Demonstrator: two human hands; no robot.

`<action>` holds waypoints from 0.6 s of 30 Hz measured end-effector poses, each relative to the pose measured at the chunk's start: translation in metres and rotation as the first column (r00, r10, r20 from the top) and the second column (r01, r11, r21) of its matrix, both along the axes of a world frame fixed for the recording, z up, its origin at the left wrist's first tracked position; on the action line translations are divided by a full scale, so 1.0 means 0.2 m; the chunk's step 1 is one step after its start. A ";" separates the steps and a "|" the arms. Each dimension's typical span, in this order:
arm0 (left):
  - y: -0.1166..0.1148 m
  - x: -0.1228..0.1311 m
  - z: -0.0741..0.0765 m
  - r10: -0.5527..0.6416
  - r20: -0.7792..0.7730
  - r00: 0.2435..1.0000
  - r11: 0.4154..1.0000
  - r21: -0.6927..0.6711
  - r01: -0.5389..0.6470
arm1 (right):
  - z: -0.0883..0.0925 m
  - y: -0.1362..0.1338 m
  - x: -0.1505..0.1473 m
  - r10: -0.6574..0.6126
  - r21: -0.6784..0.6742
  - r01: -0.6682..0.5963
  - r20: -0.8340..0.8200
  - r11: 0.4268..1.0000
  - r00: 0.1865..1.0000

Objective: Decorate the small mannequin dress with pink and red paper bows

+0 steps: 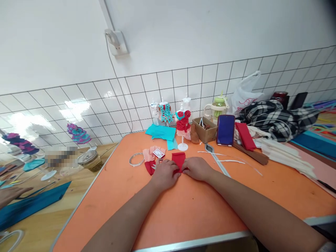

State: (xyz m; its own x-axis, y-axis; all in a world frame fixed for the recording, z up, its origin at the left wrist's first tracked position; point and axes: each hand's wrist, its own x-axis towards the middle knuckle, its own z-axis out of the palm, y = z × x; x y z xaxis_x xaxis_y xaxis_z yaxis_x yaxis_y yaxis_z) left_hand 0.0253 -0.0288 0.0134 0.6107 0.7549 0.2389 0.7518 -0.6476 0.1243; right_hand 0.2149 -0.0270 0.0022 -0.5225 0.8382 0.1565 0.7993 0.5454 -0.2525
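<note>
My left hand (165, 174) and my right hand (197, 168) rest side by side on the orange table (183, 206), both pinching the near edge of a small red piece of crepe paper (178, 159) that lies flat between them. Their fingers are closed on the paper. More red scraps (150, 168) and pink pieces (149, 153) lie just left of my left hand. Behind the paper a red paper dress on a white stand (183, 127) is upright.
A wire ring (136, 159), turquoise paper (161, 133), a cardboard box (204, 130), a propped phone (225, 129), a green cup (217, 108), a ruler (217, 161), white strips and plaid cloth (275, 117) crowd the back. Another person's hand (10, 194) rests on the wooden table at left.
</note>
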 end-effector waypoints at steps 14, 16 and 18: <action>0.01 0.03 -0.01 -0.054 -0.107 0.993 0.998 0.010 0.055 | 0.01 -0.01 -0.02 -0.095 -0.049 0.098 0.055 0.994 0.994; 0.02 0.03 -0.02 -0.066 -0.110 0.992 0.998 0.004 0.067 | 0.01 0.00 -0.02 -0.135 -0.073 0.138 0.047 0.988 0.990; 0.03 0.02 -0.03 -0.073 -0.114 0.991 0.997 0.000 0.073 | 0.00 0.00 -0.01 -0.163 -0.083 0.165 0.032 0.983 0.986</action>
